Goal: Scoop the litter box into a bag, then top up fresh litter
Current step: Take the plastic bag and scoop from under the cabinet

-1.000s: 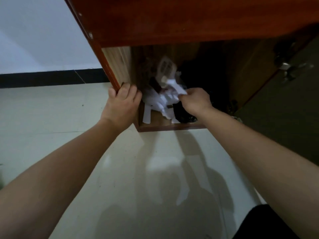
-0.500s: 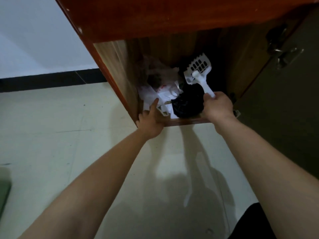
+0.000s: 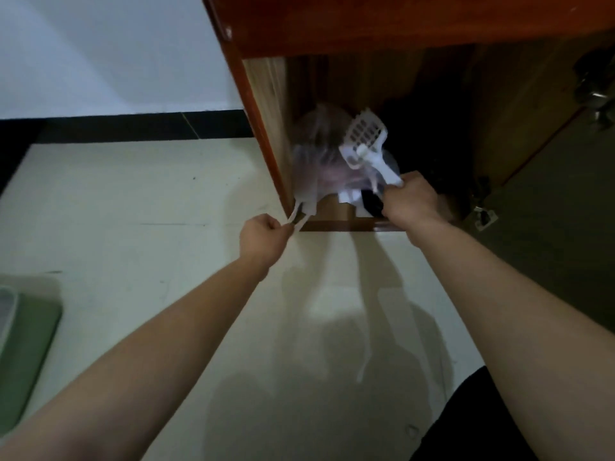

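Pinching the bag (image 3: 316,169), left hand (image 3: 261,239) has drawn back; right hand (image 3: 411,202) holds scoop (image 3: 366,138).

One cam on my head, facing fwd & down. Near the open reddish-brown wooden cabinet (image 3: 399,24), above pale floor (image 3: 133,211).

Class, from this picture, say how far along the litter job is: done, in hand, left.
Done: only fetching; the right hand grips the scoop. In hand: the left hand pinches the handles of the bag, which lies mostly inside the cabinet. Left: all scooping and topping up.
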Available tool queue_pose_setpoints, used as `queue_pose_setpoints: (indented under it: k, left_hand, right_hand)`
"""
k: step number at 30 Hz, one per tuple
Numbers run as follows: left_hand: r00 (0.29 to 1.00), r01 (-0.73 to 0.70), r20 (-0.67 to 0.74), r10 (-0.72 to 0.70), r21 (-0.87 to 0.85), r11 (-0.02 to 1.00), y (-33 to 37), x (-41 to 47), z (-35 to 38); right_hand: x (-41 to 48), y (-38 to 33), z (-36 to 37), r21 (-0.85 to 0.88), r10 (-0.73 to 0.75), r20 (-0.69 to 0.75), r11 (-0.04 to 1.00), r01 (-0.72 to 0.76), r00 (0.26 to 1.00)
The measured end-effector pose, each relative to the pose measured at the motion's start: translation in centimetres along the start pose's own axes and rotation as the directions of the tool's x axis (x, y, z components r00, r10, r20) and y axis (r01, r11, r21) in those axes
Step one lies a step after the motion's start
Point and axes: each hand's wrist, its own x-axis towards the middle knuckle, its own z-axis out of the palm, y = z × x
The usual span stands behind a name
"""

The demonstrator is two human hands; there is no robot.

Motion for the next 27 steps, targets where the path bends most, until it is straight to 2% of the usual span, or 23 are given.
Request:
queue_pose_setpoints:
  k: [4, 7, 11, 13, 17, 19, 21, 24, 27]
  left_hand:
    - [0.999, -0.017, -0.029, 0.02, 0.084, 0.996, -1.4, -0.3, -5.3]
    - [0.998, -0.031, -0.043, 0.036, 0.113, 0.993, -1.9, -0.7, -9.0]
    - [0.995, -0.029, -0.089, 0.036, 0.072, 0.997, -3.5, -1.1, -13.2]
    - [0.993, -0.036, -0.112, 0.048, 0.1, 0.994, -4.6, -1.4, -15.3]
    - [0.987, -0.051, -0.138, 0.081, 0.208, 0.977, -7.3, -2.3, -18.2]
    - [0.993, -0.001, -0.111, 0.029, 0.242, 0.97, -9.7, -2.9, -19.0]
    - [0.998, 0.056, -0.037, -0.047, 0.303, 0.951, -12.3, -3.2, -19.3]
    - [0.985, 0.004, 0.138, -0.102, 0.578, 0.816, -15.2, -3.2, -19.1]
    - [0.97, -0.062, 0.215, -0.118, 0.683, 0.728, -17.1, -2.6, -18.6]
  right_hand:
    - [-1.9, -1.5, -0.1, -0.216, -0.049, 0.073, 0.974, 0.063, 0.996]
    - [-4.2, -3.5, -0.1, -0.356, -0.118, 0.17, 0.919, 0.172, 0.978]
    - [-7.4, -5.4, 1.7, -0.251, -0.243, 0.362, 0.904, 0.345, 0.9]
    - [-9.1, -5.8, 4.0, -0.229, -0.248, 0.414, 0.903, 0.364, 0.876]
    - [-12.7, -5.4, 10.1, -0.096, -0.13, 0.52, 0.973, 0.208, 0.845]
    - [-14.6, -4.6, 13.5, -0.073, -0.03, 0.568, 0.994, 0.087, 0.822]
    - [-16.1, -2.8, 16.8, -0.121, 0.058, 0.578, 0.993, 0.016, 0.814]
    - [-17.5, 0.6, 20.3, -0.207, 0.164, 0.527, 0.976, -0.061, 0.834]
    - [-18.6, 2.4, 22.4, -0.191, 0.207, 0.539, 0.974, -0.122, 0.816]
